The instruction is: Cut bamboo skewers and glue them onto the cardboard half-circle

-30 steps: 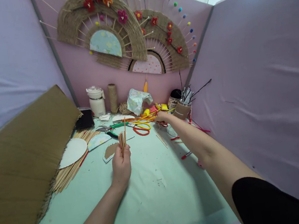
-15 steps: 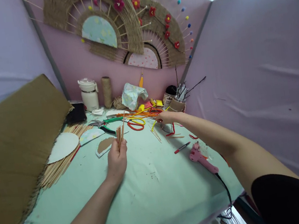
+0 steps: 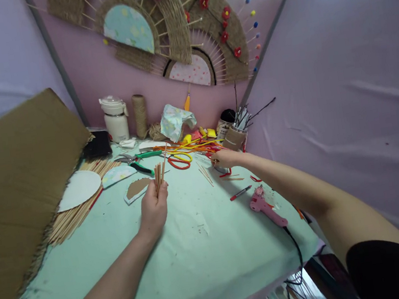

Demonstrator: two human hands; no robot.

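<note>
My left hand (image 3: pixel 154 205) is closed around an upright bundle of thin wooden sticks (image 3: pixel 159 175) over the middle of the table. My right hand (image 3: pixel 220 159) reaches to the back right, its fingers pressed together beside red and orange pipe cleaners (image 3: pixel 199 146); what they hold, if anything, is too small to make out. A few loose sticks (image 3: pixel 205 174) lie just left of it. Scissors with red and yellow handles (image 3: pixel 179 161) and green-handled pliers (image 3: pixel 141 167) rest between the hands. Left of my left hand is a cardboard half-round piece (image 3: pixel 137 189).
A pink glue gun (image 3: pixel 267 208) with a black cord and a red pen (image 3: pixel 241 193) lie at the right. Large cardboard (image 3: pixel 22 184) leans at the left beside more sticks (image 3: pixel 73 217). A white jar (image 3: pixel 116 121), twine roll (image 3: pixel 140 116) and holder of twigs (image 3: pixel 235 137) stand behind.
The view has shifted slightly. My right hand has moved a little near the pipe cleaners, and a yellow one no longer hangs below it. My left hand still holds the sticks.
</note>
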